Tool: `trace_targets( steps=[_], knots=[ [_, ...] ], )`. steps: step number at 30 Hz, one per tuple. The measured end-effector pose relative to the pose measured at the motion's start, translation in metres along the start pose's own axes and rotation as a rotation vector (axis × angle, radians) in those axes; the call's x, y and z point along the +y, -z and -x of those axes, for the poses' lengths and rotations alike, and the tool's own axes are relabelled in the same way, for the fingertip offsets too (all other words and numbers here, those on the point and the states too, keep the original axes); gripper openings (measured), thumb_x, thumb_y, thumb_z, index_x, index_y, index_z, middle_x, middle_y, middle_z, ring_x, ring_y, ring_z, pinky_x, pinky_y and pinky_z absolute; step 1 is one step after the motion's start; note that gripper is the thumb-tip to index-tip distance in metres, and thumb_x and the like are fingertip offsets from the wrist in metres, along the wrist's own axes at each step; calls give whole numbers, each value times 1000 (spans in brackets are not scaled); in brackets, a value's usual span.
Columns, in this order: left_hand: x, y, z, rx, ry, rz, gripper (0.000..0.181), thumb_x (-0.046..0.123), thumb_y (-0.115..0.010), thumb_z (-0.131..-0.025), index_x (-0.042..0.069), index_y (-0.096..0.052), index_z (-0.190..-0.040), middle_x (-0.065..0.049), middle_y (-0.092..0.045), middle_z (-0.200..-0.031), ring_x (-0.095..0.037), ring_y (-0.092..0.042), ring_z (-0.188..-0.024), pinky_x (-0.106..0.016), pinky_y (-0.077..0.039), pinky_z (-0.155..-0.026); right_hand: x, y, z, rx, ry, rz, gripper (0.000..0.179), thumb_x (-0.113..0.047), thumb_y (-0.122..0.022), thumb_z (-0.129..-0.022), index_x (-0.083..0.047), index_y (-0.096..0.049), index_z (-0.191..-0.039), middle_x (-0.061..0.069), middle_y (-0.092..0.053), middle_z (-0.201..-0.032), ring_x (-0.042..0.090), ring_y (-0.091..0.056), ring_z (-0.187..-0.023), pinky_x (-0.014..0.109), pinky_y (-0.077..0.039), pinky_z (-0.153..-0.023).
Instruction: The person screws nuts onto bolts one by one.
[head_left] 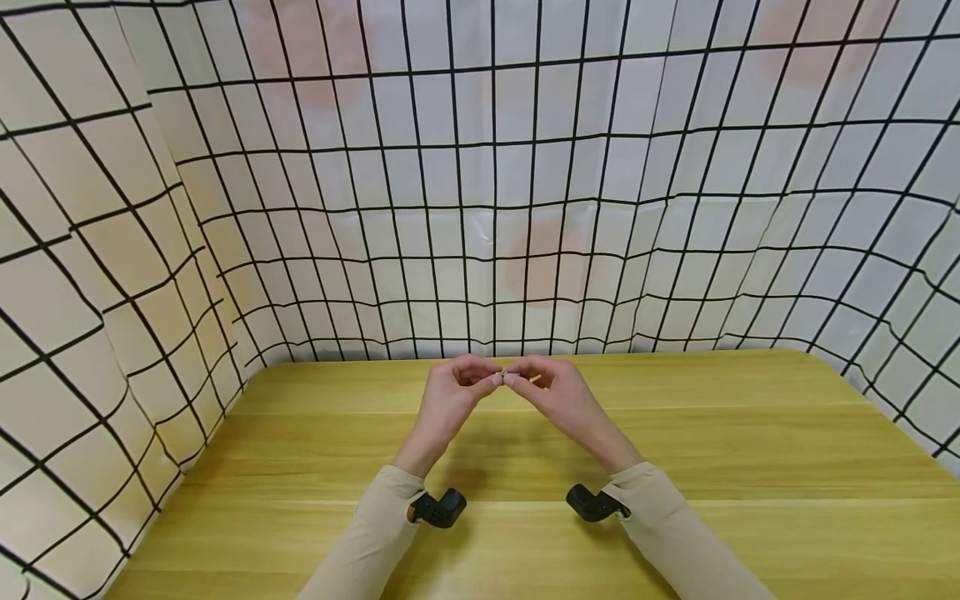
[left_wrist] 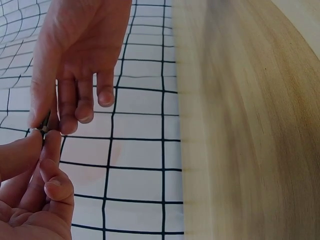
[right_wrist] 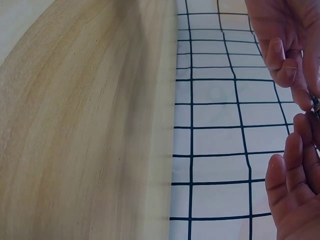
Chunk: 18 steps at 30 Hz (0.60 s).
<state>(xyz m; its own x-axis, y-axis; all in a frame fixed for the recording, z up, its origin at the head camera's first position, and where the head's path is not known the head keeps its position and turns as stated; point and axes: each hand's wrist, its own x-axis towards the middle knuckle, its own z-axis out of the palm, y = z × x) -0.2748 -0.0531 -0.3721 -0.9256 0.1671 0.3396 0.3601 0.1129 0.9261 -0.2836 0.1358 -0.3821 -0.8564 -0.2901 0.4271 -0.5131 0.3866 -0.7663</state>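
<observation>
Near the far edge of the table, my left hand (head_left: 448, 398) and right hand (head_left: 564, 398) meet at their fingertips. Between them is a tiny dark, shiny piece (left_wrist: 45, 121), mostly covered by the fingers; its exact kind cannot be made out. Both hands pinch it between thumb and index finger, one from each side. At the right border of the right wrist view, a bit of the small dark piece (right_wrist: 315, 103) shows. The left hand's other fingers curl inward, while those of the right hand extend more loosely.
A wooden table (head_left: 337, 467) lies under both arms. White sheeting with a black grid (head_left: 420, 175) surrounds its back and sides. Black wrist devices (head_left: 441, 508) stick out from the beige sleeves (head_left: 367, 533).
</observation>
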Motion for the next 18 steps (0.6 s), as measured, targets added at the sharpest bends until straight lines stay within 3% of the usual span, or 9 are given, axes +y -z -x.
trace_targets(
  steps=[11,18],
  knots=[
    [-1,-1,-1,5,2,6,9,8,-72,-90,4,-75,-98,-6,-71,-87,-32,-67,-89,-33,-53,-78,0,1,0,-9,-8,-20,22,-37,-69,-93,-20,-70,-109,-7,-68,-100,15,-60,-91,42,-48,-81],
    [-1,-1,-1,7,3,-2,8,8,-73,-90,5,-75,-97,-5,-71,-87,-20,-66,-82,-33,-53,-77,-2,2,-1,-4,55,-39,18,-24,-71,-93,-18,-67,-110,-5,-65,-102,16,-57,-94,40,-48,-81]
  ],
)
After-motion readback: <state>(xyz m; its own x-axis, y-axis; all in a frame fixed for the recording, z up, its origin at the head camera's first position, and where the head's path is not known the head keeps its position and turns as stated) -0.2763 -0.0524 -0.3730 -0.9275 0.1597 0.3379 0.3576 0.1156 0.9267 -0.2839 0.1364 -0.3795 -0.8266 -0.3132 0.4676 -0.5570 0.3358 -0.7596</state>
